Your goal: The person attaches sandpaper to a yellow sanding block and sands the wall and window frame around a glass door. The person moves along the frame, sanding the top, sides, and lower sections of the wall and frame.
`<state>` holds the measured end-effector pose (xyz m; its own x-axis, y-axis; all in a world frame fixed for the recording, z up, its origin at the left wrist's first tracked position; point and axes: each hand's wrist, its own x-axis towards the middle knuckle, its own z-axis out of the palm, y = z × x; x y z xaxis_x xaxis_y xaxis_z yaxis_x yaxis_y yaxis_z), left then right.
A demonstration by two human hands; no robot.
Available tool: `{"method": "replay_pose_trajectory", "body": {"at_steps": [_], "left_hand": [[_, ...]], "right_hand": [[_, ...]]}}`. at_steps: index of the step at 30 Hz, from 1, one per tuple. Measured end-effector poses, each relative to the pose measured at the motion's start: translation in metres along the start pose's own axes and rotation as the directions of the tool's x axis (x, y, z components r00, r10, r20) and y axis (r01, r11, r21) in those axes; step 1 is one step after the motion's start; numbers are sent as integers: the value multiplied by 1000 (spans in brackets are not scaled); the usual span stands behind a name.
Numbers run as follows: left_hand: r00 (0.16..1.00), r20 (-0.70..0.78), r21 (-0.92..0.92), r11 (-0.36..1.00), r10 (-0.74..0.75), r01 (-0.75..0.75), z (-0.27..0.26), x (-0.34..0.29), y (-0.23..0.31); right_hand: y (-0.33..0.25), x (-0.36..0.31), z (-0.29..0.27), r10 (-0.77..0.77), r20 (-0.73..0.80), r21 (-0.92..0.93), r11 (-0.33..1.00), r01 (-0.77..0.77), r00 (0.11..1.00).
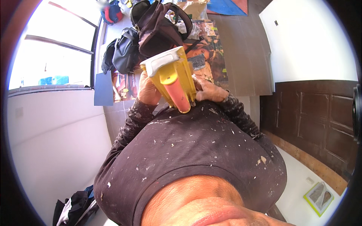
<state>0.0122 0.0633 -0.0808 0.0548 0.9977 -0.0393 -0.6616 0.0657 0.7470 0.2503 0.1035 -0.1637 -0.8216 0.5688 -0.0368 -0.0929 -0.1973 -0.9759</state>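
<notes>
In front of my chest is a yellow plastic hand tool (185,71) with an orange, rounded handle (176,94) and a white edge on its far end. It looks like a float or paint pad; the exact kind does not show. Tilted, its handle side faces up toward me. My left hand (148,89) grips its left side, with the fingers partly hidden behind it. On the right side, my right hand (209,90) has its fingers bent and closed against the tool's edge. Paint specks cover both dark sleeves.
Black bags (160,35) and a dark backpack (127,49) lie beyond my hands on printed sheets (217,56). Brown sheeting (245,56) covers the floor to the right. A window stands left, a brown panelled door (313,113) right. Clothes (77,207) lie lower left.
</notes>
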Motion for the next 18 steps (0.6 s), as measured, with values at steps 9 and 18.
{"method": "replay_pose_trajectory", "body": {"at_steps": [9,18], "left_hand": [[991,-56,100,988,122,-116,79,45,46],[975,215,189,977,59,-101,107,80,43]], "right_hand": [[-64,-5,39,-183,-265,125,967,221,947],[-91,-16,14,-321,-507,-203,946,251,800]]}}
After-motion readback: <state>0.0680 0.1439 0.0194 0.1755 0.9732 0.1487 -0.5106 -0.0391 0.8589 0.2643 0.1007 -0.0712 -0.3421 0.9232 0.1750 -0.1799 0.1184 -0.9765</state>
